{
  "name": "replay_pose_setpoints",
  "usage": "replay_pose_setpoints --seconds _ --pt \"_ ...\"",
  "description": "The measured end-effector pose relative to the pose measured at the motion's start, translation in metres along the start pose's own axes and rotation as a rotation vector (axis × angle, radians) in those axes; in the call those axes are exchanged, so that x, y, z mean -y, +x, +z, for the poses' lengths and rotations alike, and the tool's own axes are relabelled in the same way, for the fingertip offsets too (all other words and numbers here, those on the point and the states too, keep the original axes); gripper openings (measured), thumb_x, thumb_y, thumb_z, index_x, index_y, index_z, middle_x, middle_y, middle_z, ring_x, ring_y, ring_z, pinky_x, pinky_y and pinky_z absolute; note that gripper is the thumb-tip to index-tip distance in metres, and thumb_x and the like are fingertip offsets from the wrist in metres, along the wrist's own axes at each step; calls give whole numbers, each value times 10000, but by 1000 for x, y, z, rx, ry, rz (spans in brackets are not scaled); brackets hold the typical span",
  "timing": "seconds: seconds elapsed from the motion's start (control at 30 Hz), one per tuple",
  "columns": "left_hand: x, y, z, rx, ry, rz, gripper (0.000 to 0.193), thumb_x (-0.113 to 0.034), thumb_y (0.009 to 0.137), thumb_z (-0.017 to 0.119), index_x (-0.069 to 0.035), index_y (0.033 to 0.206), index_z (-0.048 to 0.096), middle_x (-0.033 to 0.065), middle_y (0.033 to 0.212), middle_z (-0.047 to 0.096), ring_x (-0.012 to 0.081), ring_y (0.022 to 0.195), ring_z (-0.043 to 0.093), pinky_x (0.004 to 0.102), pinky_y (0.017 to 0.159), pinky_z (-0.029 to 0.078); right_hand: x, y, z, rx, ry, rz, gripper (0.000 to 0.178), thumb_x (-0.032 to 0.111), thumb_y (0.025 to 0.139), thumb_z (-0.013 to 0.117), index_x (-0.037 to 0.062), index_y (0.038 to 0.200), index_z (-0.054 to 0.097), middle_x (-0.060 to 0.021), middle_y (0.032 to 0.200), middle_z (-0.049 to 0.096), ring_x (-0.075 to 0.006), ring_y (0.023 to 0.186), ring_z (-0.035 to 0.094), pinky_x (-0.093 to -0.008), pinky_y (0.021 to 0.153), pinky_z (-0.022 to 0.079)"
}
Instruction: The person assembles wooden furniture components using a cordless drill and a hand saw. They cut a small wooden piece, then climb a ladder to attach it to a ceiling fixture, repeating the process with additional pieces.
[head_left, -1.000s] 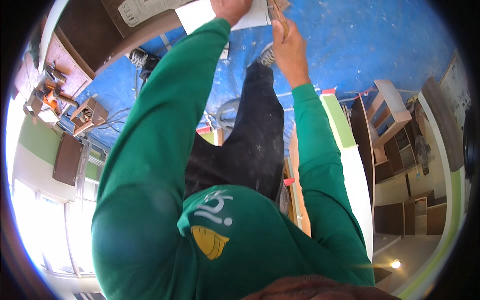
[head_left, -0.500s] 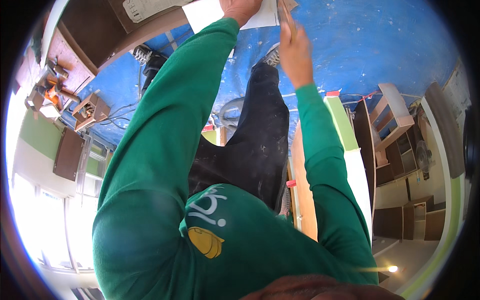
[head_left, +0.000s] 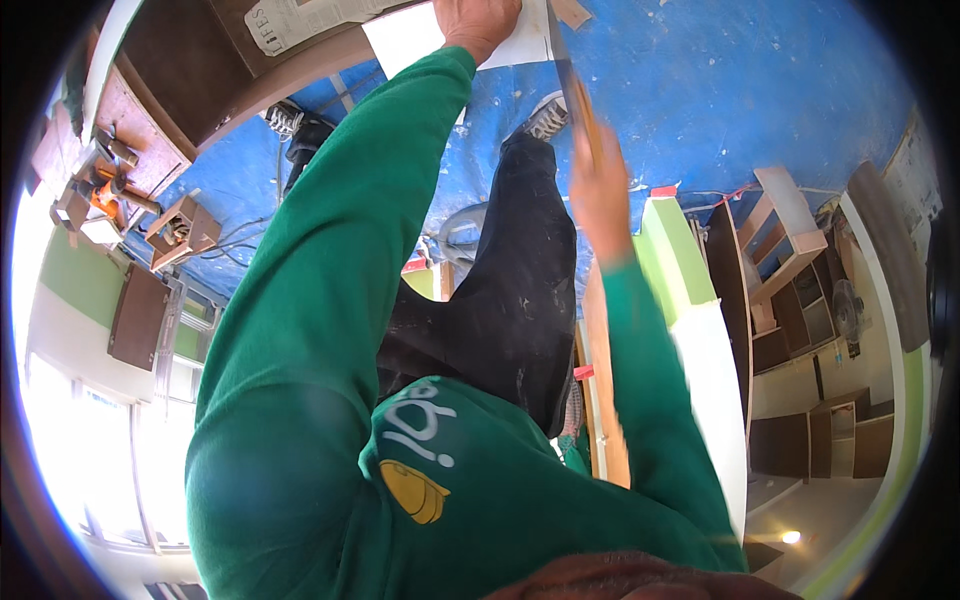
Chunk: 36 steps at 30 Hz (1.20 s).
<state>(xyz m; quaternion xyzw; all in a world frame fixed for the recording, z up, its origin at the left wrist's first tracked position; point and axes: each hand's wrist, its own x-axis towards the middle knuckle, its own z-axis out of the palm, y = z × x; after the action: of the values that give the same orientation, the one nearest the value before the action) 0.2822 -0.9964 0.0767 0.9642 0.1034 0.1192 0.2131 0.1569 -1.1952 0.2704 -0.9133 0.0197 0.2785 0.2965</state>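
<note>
A white board (head_left: 400,38) lies at the top of the view, across the edge of a brown wooden cabinet piece (head_left: 290,90). My left hand (head_left: 478,25) grips and presses down on the board; its fingertips are partly cut off by the frame's upper edge. In my right hand (head_left: 602,195), slightly blurred, is a handsaw (head_left: 572,85) with a wooden-looking handle. Its thin blade points up and meets the right edge of the board. Just right of the blade's tip a small tan wood piece (head_left: 572,12) shows.
Blue sheeting (head_left: 740,80) with white specks covers the floor under my shoe (head_left: 547,117). At left are a small wooden box (head_left: 182,230) and an orange power tool (head_left: 105,190) on a bench. Green-and-white panels (head_left: 680,250) and a wooden frame (head_left: 790,235) stand at right.
My right hand and the handsaw have drawn back toward my body, so more blade shows. My left hand has stayed on the board almost unmoved.
</note>
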Motion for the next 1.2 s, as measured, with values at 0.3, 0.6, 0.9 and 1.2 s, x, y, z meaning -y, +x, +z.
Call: replay_pose_setpoints --seconds 0.3,0.6,0.9,1.2 --pt "3 -3 -1 -24 -62 -62 150 -161 940 598 -18 968 635 215 824 695 412 850 678 528 814 513 56 -97 -80 67 -28 184 427 255 1055 605 28 1412 552 -277 1256 684 -474 1188 651 -517 977 533" --pt "-10 -3 -7 38 -27 -32 173 -165 943 606 3 973 633 197 772 674 394 810 672 508 773 517 13 56 19 -97 135 124 331 303 1066 573 6 1202 621 -286 1028 707 -523 1002 654 -588 779 531" --pt "5 -11 -1 -97 -53 4 181 -142 933 611 21 1012 629 213 791 670 413 823 655 523 782 513 71 -138 -110 126 24 306 450 236 1048 614 24 1438 538 -256 1242 701 -459 1141 687 -507 957 546" --pt "-7 -5 -10 -3 -60 15 163 -159 938 608 -2 972 637 220 804 677 424 811 662 528 783 513 12 76 24 -109 90 77 312 334 1072 553 53 1195 611 -313 1017 685 -548 992 629 -589 815 516"
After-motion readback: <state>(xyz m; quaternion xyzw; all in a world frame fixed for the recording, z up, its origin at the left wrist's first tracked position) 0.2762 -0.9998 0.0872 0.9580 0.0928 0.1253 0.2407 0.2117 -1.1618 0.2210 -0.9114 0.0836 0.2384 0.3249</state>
